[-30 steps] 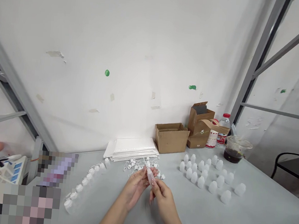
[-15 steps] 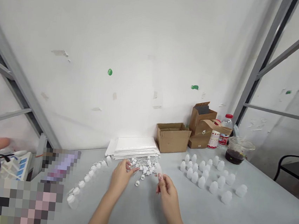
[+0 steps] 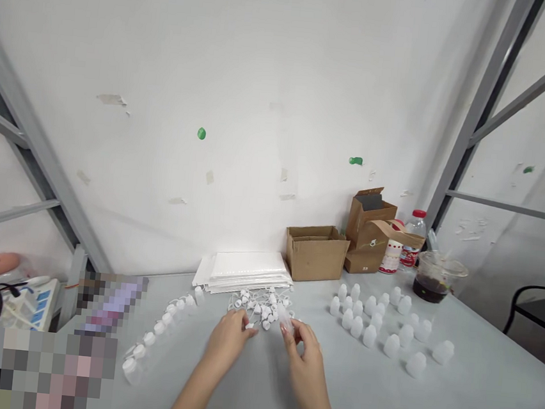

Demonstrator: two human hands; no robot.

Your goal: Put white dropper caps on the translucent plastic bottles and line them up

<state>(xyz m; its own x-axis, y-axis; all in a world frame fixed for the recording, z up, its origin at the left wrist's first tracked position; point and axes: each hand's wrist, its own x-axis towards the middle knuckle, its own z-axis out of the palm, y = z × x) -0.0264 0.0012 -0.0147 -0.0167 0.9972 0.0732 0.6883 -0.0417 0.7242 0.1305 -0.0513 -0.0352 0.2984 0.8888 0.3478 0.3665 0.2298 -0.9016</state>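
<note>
My left hand (image 3: 231,337) is closed at the front edge of a pile of small white caps with thin loops (image 3: 265,305). Its thumb and forefinger pinch one white cap (image 3: 250,325). Between the fingers of my right hand (image 3: 304,349) is a small translucent plastic bottle (image 3: 283,315), tilted over the right side of the pile. To the left, a slanting row of small clear bottles with white caps (image 3: 159,328) stands on the table. Several cloudy white bottles without visible caps (image 3: 370,335) are grouped on the right.
Flat white sheets (image 3: 247,267) are stacked behind the caps, beside an open cardboard box (image 3: 315,260). A brown paper bag (image 3: 368,239), a red-capped bottle (image 3: 414,237) and a bowl of dark liquid (image 3: 431,287) stand at the back right. A power strip (image 3: 35,310) lies left.
My left hand has moved right and slightly nearer, and a loose cap at the front of the pile is now at its fingertips. My right hand keeps the bottle, shifted slightly left.
</note>
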